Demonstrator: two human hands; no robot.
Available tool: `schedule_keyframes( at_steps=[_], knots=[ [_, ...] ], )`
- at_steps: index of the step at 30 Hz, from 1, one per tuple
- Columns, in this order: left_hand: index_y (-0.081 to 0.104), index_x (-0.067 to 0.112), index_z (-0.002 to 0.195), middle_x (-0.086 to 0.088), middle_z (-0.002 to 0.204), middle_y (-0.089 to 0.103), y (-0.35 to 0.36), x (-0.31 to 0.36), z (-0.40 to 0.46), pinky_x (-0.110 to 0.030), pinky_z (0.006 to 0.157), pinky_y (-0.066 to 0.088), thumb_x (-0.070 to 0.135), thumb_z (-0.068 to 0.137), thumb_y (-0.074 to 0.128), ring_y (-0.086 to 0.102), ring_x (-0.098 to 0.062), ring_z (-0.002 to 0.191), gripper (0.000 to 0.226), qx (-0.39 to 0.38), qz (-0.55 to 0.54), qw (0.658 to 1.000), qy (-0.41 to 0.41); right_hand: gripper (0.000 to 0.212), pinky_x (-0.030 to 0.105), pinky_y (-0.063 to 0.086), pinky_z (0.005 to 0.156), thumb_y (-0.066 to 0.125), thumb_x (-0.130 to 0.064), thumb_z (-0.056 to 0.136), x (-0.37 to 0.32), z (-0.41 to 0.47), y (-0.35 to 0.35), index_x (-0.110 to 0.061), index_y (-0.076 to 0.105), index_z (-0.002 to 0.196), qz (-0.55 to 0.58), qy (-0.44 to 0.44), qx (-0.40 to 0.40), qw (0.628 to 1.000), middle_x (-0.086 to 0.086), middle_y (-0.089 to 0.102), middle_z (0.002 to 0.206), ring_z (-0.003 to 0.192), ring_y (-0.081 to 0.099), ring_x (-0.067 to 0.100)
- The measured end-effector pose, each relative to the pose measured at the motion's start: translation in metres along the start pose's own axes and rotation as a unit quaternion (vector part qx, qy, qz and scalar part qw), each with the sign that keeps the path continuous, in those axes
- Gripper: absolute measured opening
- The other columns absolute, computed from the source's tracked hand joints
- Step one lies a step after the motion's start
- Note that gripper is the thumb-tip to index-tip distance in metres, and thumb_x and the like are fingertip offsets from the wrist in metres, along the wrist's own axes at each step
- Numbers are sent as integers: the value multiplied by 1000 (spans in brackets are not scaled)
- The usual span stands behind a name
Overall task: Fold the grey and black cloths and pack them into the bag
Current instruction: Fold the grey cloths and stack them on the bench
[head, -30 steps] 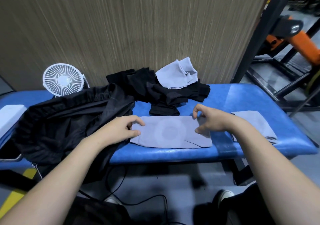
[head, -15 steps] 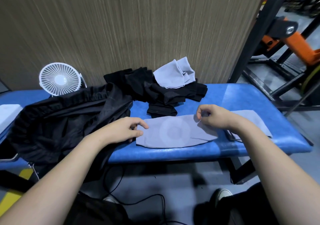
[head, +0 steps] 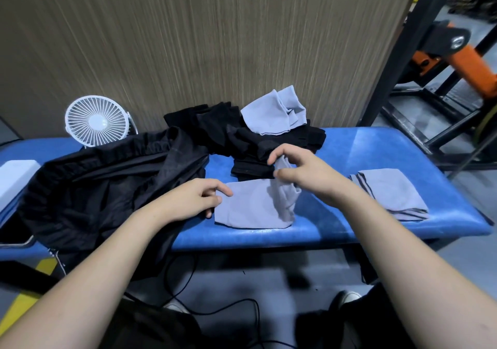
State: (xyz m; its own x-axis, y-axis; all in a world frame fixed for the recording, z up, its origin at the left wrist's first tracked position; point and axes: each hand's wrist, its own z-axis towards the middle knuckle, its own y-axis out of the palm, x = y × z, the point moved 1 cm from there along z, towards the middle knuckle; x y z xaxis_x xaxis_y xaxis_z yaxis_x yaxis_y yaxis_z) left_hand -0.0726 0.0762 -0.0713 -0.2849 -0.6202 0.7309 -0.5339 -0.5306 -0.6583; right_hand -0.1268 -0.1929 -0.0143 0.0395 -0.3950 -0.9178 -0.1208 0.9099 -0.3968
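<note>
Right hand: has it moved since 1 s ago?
Yes. The right hand has lifted the right end of the grey cloth and carried it left, toward the left hand, away from the folded stack.

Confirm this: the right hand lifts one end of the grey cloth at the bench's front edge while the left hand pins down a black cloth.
Not quite. In the head view the left hand pins the same grey cloth whose other end the right hand lifts, not a black cloth. The rest stands.
</note>
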Motion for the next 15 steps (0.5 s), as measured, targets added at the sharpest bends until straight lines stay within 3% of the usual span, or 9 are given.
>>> schedule_keyframes(
  at_steps=[4,8,12,14,15],
  knots=[
    [69,30,111,9,64,54,0,1,-2,-31,77,48,13,100,56,65,-14,64,24,6,-15,1000,7,23,27,51,48,58,2,89,-5,7,38,-10,59,108,23,6,-40,999,4,45,86,57,53,13],
    [69,27,106,4,64,59,3,6,-4,-24,68,47,18,104,52,61,-13,61,20,22,-45,999,9,31,52,59,61,62,-5,91,-3,17,67,-21,55,116,12,14,-85,996,9,49,88,60,57,29],
    [67,33,81,4,62,64,4,11,-8,-16,51,37,50,105,39,59,-9,59,40,31,-96,995,-2,49,42,59,62,65,-13,94,1,21,82,-19,41,137,-2,36,-118,992,19,59,90,66,64,28],
    [66,31,79,3,61,65,4,13,-9,-20,52,37,64,96,44,59,-8,59,44,37,-83,996,-23,52,36,57,60,65,-13,94,2,21,83,-17,39,139,17,46,-129,990,17,58,92,69,64,25],
    [65,25,80,3,60,64,4,12,-8,-21,54,39,60,96,50,60,-9,58,41,45,-72,996,-33,53,35,56,61,65,-12,94,3,20,83,-17,38,139,34,49,-135,989,16,57,92,71,64,25]
  ],
)
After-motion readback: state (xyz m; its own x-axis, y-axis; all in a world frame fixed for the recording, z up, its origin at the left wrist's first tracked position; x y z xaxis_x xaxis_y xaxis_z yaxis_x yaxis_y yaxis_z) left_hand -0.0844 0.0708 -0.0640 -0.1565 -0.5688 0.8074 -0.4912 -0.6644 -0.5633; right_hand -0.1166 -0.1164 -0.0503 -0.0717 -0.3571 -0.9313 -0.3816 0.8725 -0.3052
